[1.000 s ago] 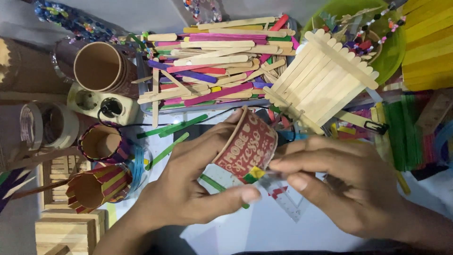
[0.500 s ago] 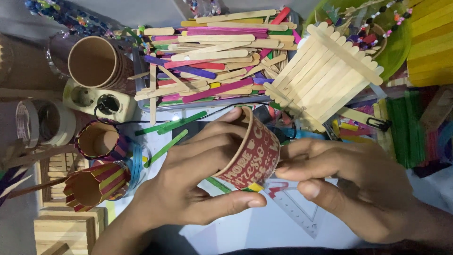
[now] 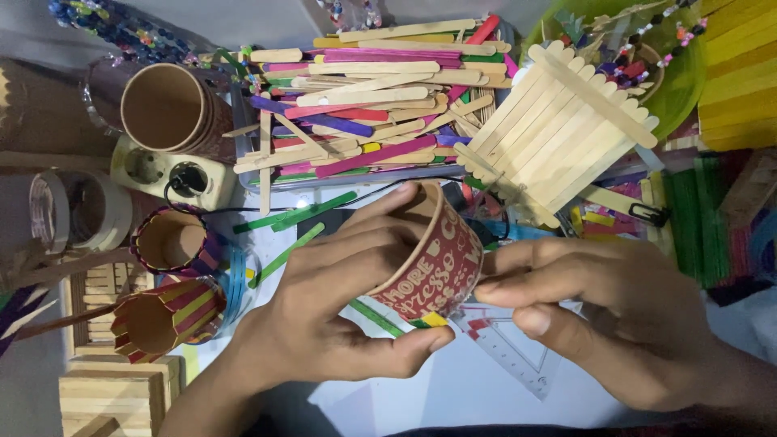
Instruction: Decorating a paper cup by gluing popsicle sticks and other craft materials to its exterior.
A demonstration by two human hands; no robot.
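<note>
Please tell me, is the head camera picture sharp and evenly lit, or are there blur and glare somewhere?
Head view: the red paper cup and both hands, left hand and right hand, look reasonably sharp, with soft edges; the pile of coloured craft sticks is clear; the light is even and soft, brightest on the white table surface; the bottom edge falls dark; no strong glare shows.
</note>
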